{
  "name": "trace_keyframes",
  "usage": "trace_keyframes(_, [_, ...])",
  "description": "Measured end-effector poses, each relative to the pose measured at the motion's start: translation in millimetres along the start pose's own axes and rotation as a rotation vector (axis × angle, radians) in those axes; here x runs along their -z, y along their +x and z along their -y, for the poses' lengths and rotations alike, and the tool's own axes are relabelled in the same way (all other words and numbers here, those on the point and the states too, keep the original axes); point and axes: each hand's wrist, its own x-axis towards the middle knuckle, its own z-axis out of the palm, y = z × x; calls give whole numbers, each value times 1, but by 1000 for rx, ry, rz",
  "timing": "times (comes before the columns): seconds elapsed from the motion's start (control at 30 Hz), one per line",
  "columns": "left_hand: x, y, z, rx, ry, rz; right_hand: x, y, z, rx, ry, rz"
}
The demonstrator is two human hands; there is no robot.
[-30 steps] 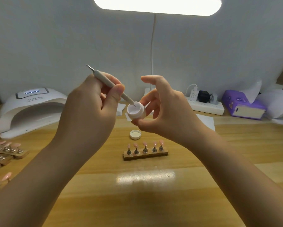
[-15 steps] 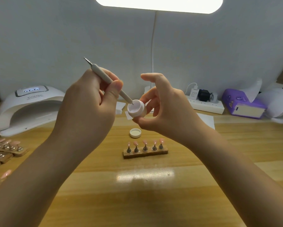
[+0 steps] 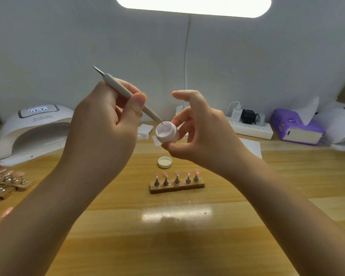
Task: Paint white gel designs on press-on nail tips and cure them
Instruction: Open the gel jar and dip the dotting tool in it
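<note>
In the middle of the frame the left hand (image 3: 108,124) grips a dotting pen (image 3: 127,94) dipped into the tilted gel pot (image 3: 166,132) pinched by the right hand (image 3: 203,134), so gel might drip onto the tabletop (image 3: 187,226)

Open white gel pot (image 3: 166,133) tilted; grey dotting pen (image 3: 127,94) tip inside; pink tips (image 3: 176,174) on stand.

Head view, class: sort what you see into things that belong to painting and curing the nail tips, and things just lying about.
Belongs:
left hand with dotting tool
right hand with gel pot
pot lid
nail tips on stand
curing lamp

Lying about:
power strip
tissue pack
</note>
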Motion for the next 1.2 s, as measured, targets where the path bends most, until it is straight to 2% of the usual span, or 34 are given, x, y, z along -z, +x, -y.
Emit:
trace_keyframes(0.17, [3, 5, 4, 67, -159, -51, 2, 0, 1, -34, 36, -27])
trace_keyframes(0.3, [3, 8, 7, 203, -300, -94, 4, 0, 2, -55, 66, -34])
trace_keyframes(0.43, [2, 9, 10, 247, -336, -99, 4, 0, 4, -60, 88, -39])
trace_keyframes(0.87, [1, -4, -3, -113, -52, 59, 5, 0, 8, -67, 92, -39])
trace_keyframes(1.2, [2, -3, -4, -175, 8, 90, 7, 0, 8, -74, 71, -46])
